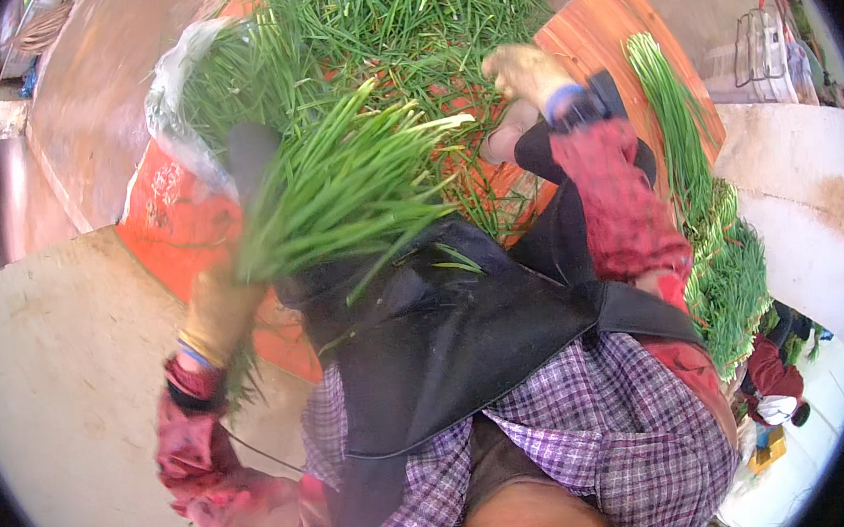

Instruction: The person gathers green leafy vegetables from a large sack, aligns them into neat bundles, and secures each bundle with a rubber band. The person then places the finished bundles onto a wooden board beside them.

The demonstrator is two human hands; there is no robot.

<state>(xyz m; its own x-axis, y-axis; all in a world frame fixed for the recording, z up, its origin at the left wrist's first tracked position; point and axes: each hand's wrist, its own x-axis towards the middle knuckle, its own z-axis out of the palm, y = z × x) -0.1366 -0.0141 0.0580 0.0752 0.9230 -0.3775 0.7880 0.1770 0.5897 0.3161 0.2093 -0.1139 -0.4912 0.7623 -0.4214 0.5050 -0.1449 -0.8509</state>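
My left hand [223,311], in a yellowish glove, is closed around a loose bunch of long green leaves with pale stem ends, likely garlic chives [355,186]. The bunch fans out above the black apron [451,336] on my lap, and its held part is blurred. Over by the wooden board, my right hand [526,74], also gloved, is raised with bent fingers; whether it holds anything is unclear. A neat bundle of the same greens [669,114] lies along the orange-brown board [589,23] to its right.
Loose greens [400,9] are heaped ahead on an orange-red sheet [176,210]. A clear plastic bag [174,97] with greens stands at the left. Stacked bundles [733,289] are at my right, and a co-worker [774,376] bends over farther off.
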